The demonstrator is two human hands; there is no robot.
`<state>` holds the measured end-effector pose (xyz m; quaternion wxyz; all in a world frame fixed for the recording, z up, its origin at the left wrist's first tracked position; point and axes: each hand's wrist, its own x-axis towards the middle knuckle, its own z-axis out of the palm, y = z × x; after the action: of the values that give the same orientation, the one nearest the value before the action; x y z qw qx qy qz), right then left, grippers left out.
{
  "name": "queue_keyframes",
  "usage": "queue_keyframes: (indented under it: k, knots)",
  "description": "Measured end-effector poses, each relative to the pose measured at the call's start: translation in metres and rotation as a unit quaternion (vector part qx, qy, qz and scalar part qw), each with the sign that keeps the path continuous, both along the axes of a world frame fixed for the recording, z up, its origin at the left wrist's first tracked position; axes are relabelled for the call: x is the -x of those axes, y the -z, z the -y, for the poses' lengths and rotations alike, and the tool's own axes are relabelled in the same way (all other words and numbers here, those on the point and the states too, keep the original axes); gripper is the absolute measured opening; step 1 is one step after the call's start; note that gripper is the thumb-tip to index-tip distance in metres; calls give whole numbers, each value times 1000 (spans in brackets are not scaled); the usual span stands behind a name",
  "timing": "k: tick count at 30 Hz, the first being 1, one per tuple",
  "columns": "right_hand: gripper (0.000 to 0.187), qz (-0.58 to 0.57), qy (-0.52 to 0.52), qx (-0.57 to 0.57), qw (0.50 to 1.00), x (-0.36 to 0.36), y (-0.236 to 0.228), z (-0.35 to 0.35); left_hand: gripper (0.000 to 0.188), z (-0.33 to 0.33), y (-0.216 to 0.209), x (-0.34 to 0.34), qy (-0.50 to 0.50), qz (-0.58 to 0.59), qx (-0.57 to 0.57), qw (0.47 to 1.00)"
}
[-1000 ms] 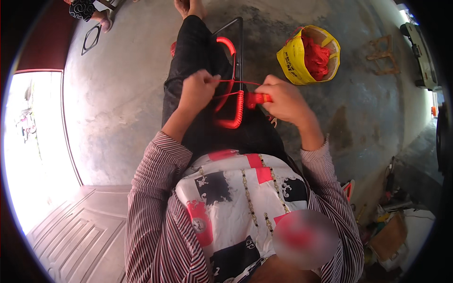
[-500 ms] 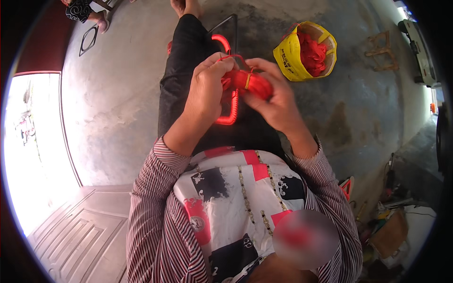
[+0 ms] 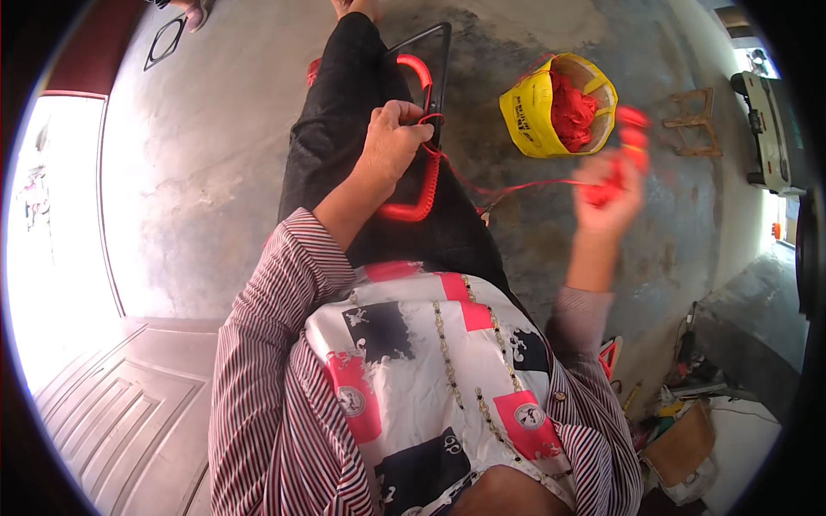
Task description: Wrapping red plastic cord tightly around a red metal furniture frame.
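A black metal frame (image 3: 447, 64) rests across my lap, partly wound in tight coils of red cord (image 3: 423, 189). At the frame's wound side my left hand (image 3: 389, 144) is closed, thumb and fingers pinching the cord where it loops round the bar. From there a red strand (image 3: 525, 186) stretches across to my right hand (image 3: 609, 191), held out to the right and blurred by motion. That hand is closed round a bundle of red cord (image 3: 634, 131), with a yellowish band round it. Its fingers are partly smeared.
A yellow bag (image 3: 529, 113) holding a heap of red cord (image 3: 571, 110) stands ahead on the concrete floor. A small wooden frame (image 3: 693, 125) lies beyond it to the right. Assorted items, including a brown cardboard piece (image 3: 680, 443), are at the lower right; a panelled door (image 3: 129, 387) is lower left.
My right hand has swung out to the right with the cord bundle, drawing out a long strand. My left hand stays by the frame, now pinching the cord against it.
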<state>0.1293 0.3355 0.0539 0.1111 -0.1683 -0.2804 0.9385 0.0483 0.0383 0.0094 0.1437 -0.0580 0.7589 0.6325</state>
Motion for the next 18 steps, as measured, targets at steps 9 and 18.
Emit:
queue_keyframes:
  k: [9,18]
  knots:
    - [16,128,-275,-134,943,19,57,110,41,9,2,-1,-22,227,-214,950]
    - [7,33,-147,-218,964,-27,8,55,20,3,18,1,43,199,-223,953]
